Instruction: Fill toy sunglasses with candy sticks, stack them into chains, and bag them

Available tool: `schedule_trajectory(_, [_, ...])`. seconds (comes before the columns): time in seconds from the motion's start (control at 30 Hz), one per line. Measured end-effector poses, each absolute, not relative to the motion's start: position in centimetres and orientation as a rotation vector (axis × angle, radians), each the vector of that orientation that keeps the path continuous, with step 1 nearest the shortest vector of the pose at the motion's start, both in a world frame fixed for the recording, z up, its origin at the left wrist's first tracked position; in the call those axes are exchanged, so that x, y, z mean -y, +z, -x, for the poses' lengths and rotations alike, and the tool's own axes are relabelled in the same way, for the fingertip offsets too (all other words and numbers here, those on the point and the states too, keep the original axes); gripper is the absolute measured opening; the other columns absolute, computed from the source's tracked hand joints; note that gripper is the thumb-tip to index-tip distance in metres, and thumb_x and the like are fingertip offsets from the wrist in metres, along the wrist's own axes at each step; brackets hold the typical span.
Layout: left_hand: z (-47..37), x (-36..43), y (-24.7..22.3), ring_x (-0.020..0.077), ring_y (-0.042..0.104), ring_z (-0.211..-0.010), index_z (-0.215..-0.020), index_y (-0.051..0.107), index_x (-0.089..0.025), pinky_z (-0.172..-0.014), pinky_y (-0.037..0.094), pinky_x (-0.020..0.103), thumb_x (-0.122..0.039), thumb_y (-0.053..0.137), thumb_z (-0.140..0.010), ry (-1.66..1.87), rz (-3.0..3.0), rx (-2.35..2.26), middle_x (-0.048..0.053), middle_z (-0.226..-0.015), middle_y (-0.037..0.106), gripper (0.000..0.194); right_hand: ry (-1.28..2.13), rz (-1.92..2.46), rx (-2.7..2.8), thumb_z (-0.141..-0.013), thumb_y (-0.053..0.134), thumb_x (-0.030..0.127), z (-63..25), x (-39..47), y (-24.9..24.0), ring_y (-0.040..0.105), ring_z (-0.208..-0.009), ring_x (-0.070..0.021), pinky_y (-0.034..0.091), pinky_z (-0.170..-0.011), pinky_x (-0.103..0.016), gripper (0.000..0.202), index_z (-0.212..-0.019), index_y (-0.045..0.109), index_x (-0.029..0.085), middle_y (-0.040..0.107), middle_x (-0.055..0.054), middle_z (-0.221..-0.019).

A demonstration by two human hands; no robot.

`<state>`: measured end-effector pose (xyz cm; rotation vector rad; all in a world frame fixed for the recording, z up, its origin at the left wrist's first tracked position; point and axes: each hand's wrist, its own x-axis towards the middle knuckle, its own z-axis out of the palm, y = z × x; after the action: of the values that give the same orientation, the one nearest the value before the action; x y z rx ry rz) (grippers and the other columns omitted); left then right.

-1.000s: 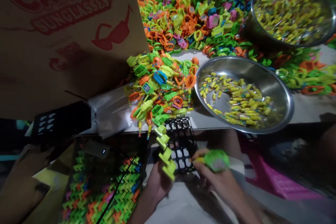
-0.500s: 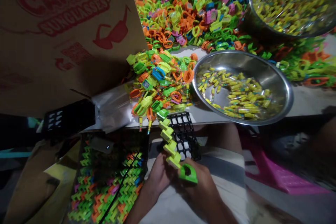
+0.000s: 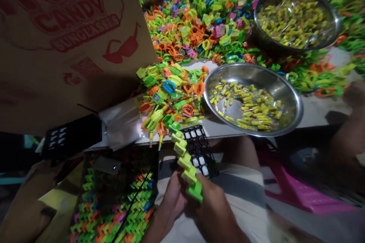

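Note:
A black plastic tray (image 3: 209, 155) with square openings leans from my lap to the table edge. Along its left side runs a row of yellow-green toy watches (image 3: 184, 161), overlapping one another. At the near end of the row, my right hand (image 3: 216, 203) is closed on a bright green toy watch (image 3: 196, 191), in line with the others. My left hand (image 3: 172, 195) is curled around the near end of the tray, its fingertips hidden. Just beyond, a pile of toy watches with candy tubes (image 3: 168, 95) lies on the table.
A steel bowl (image 3: 295, 87) of yellow-capped candy tubes stands at the right, another steel bowl (image 3: 336, 19) behind it. Loose watches cover the back. A cardboard box (image 3: 94, 95) stands at left; filled trays (image 3: 114, 209) and a phone (image 3: 107, 166) lie below. A person's arm (image 3: 348, 136) is at far right.
The green watch has turned and moved left from beside my right hand into line with the row. The view has shifted slightly; the far-right person's arm has come further in.

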<state>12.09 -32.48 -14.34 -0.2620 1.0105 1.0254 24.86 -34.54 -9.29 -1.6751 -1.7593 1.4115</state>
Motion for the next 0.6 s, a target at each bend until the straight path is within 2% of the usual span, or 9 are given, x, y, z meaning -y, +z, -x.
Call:
schedule_trajectory(0.1, [-12.0,32.4,-14.1,0.016,0.067,-0.062,-0.08,0.068,-0.016,-0.061,0.056,0.026,-0.013,0.086,-0.073,1.004,0.271,-1.007,0.0,-0.069,0.069,0.02,1.442,1.585,1.889,-0.097,0.057,0.013,-26.9,33.2,-8.5,0.074,-0.084,-0.0209,0.05,-0.072,-0.028,0.016,-0.103,0.066,0.025,0.076,-0.001,-0.094])
schedule_trajectory(0.17, [-11.8,32.4,-14.0,0.0148,0.066,-0.06,-0.08,0.069,-0.015,-0.055,0.052,0.023,-0.011,0.09,-0.069,1.016,0.251,-0.993,0.0,-0.069,0.07,0.024,1.257,1.534,1.978,-0.106,0.05,0.019,-28.4,31.0,-8.2,0.076,-0.091,-0.0223,0.053,-0.08,-0.03,0.018,-0.11,0.067,0.026,0.077,-0.004,-0.104])
schedule_trajectory(0.27, [-11.3,32.9,-14.0,0.009,0.058,-0.051,-0.081,0.07,-0.015,-0.049,0.044,0.018,-0.013,0.099,-0.059,1.056,0.235,-0.991,-0.005,-0.061,0.066,0.036,0.763,1.642,2.072,-0.107,0.049,0.017,-29.6,26.3,-8.2,0.077,-0.104,-0.0271,0.056,-0.087,-0.035,0.03,-0.133,0.063,0.023,0.073,-0.011,-0.126])
schedule_trajectory(0.4, [-10.5,33.8,-14.4,0.0089,0.059,-0.051,-0.092,0.073,-0.016,-0.05,0.046,0.019,-0.027,0.11,-0.045,1.051,0.229,-1.018,-0.005,-0.065,0.069,0.06,0.369,1.956,2.38,-0.111,0.047,0.015,-28.6,20.4,-8.1,0.079,-0.098,-0.0289,0.055,-0.07,-0.034,0.045,-0.156,0.048,0.019,0.069,-0.014,-0.132])
schedule_trajectory(0.47, [-10.1,34.1,-14.9,0.0112,0.062,-0.054,-0.094,0.073,-0.018,-0.054,0.05,0.022,-0.028,0.11,-0.044,1.05,0.222,-1.04,-0.006,-0.067,0.069,0.064,0.243,2.047,2.489,-0.11,0.047,0.01,-27.6,18.7,-7.8,0.08,-0.095,-0.0266,0.052,-0.063,-0.031,0.047,-0.157,0.047,0.02,0.067,-0.014,-0.135])
schedule_trajectory(0.6, [-9.4,33.9,-16.3,0.013,0.065,-0.056,-0.095,0.072,-0.019,-0.056,0.051,0.022,-0.023,0.105,-0.049,1.027,0.232,-1.129,-0.006,-0.067,0.07,0.057,0.192,2.105,2.549,-0.103,0.052,0.0,-26.4,17.3,-7.1,0.081,-0.09,-0.0264,0.049,-0.058,-0.03,0.039,-0.138,0.058,0.016,0.069,-0.014,-0.128])
